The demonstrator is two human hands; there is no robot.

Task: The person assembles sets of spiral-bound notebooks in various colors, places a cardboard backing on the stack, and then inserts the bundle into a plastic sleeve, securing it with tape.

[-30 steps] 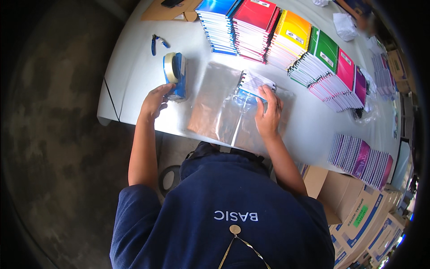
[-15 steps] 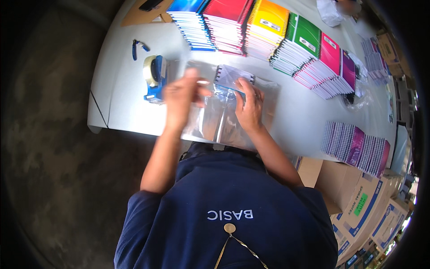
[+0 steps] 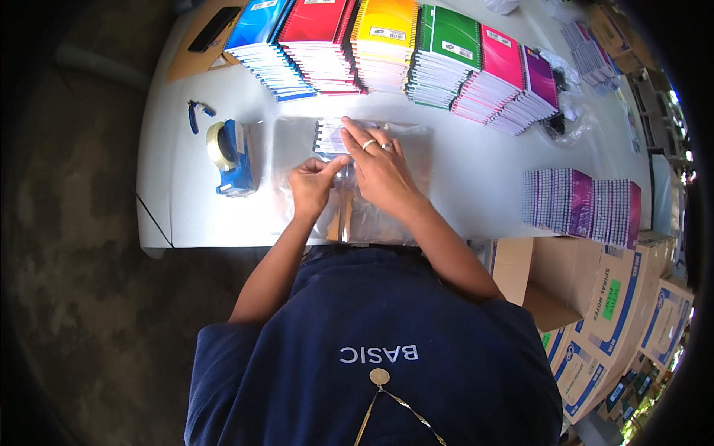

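Observation:
A clear plastic bag [image 3: 297, 137] lies spread on the table in front of me. At its upper middle is a small spiral notebook [image 3: 327, 136] with a pale face and dark binding along its left side. My right hand [image 3: 383, 169] rests on the notebook and plastic, its fingers stretched out and rings on two of them. Just below the notebook's lower edge, my left hand [image 3: 314, 186] is closed in a pinch on the plastic. Glare hides whether the notebook lies inside the bag or on top. A blue tape dispenser [image 3: 238, 160] with clear tape stands left of the bag.
Stacked spiral notebooks [image 3: 383, 37] in several colours line the table's far side. Small blue-handled pliers [image 3: 198, 115] and a dark phone [image 3: 214, 30] lie at far left. Purple notebooks [image 3: 584, 207] stand in a row at right. Cardboard boxes [image 3: 595, 305] sit below the table's right edge.
My left hand has come down from a blurred raised position and now pinches the plastic. My right hand has flattened over the notebook. The whole view has shifted, moving the table's contents leftward.

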